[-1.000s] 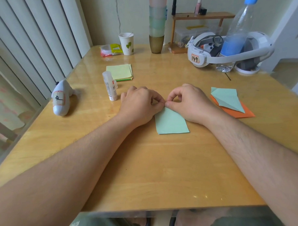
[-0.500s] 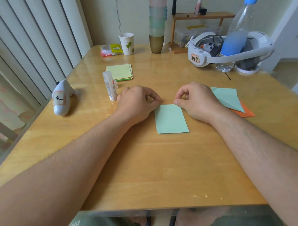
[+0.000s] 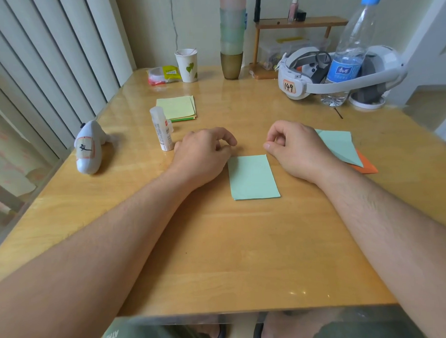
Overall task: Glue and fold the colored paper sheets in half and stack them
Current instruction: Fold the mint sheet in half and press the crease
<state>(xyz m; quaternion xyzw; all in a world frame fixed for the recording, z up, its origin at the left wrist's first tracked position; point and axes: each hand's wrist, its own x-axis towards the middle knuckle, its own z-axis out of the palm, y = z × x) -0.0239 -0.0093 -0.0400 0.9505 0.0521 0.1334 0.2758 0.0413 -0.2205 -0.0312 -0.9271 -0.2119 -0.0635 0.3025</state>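
Note:
A folded mint-green sheet [image 3: 252, 177] lies flat on the wooden table [image 3: 220, 257] between my hands. My left hand [image 3: 203, 154] rests just left of its far corner, fingers loosely curled, holding nothing. My right hand [image 3: 295, 148] sits at the right of the sheet's far edge, also loosely curled and empty. A capped glue stick [image 3: 162, 129] stands upright left of my left hand. A stack of yellow-green sheets [image 3: 177, 108] lies beyond it. At the right, a folded mint triangle [image 3: 341, 145] lies on an orange sheet [image 3: 366, 165].
A white shark-shaped toy [image 3: 88, 148] lies near the left edge. At the back stand a paper cup [image 3: 187, 65], a tall stack of cups [image 3: 231, 37], a small wooden shelf [image 3: 297, 23], a white headset [image 3: 312, 77] and a water bottle [image 3: 347, 55].
Both hands have let go of the green sheet's far edge and slid apart to either side. The sheet stays flat where it lay.

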